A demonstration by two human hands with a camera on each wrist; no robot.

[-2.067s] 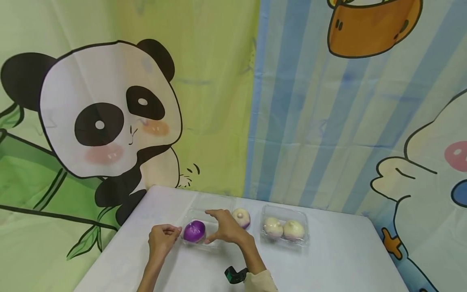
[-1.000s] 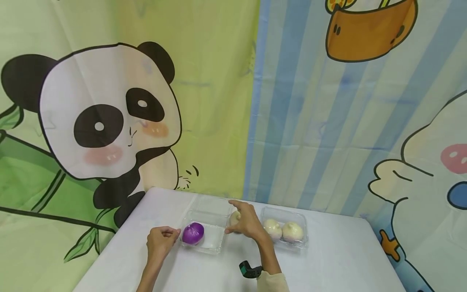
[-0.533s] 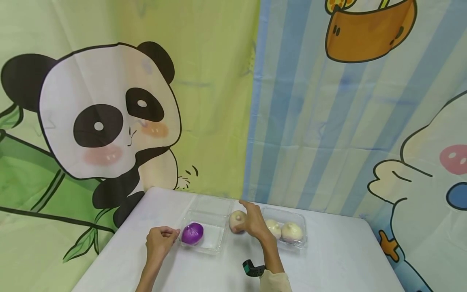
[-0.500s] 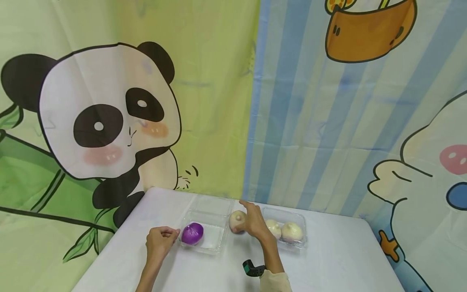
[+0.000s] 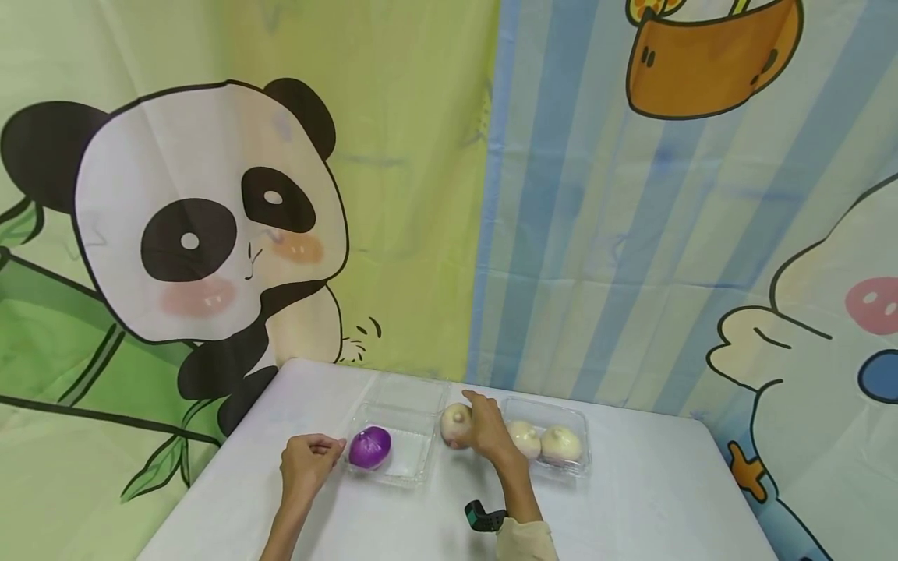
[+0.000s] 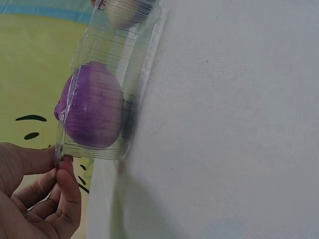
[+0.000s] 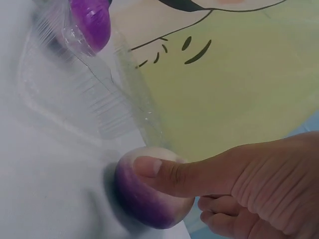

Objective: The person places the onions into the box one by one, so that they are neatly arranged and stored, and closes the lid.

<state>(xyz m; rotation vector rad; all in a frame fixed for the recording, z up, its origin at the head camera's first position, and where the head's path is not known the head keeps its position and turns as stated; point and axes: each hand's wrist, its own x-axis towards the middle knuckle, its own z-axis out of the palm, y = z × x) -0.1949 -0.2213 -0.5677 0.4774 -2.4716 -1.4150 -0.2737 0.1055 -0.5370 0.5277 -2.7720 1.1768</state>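
Note:
My left hand [image 5: 309, 466] pinches the left rim of an open clear plastic box [image 6: 102, 152] between thumb and fingertips. A purple onion [image 5: 369, 448] lies at the left end of that box. Just right of the box, a white-and-purple turnip [image 5: 454, 425] rests on the table. My right hand [image 5: 489, 430] grips this turnip, its thumb [image 7: 169, 174] pressed on the near side. The other fingers are mostly hidden behind the turnip in the right wrist view.
A second clear plastic box [image 5: 578, 471] with two pale turnips [image 5: 561, 445] stands to the right. The first box's lid [image 5: 410, 392] lies folded back. A patterned curtain [image 5: 414, 234] hangs behind the white table [image 5: 652, 499].
My right hand has moved right, from over the first box to the turnip, and its fingers have closed around it. My left hand stays at the box's rim.

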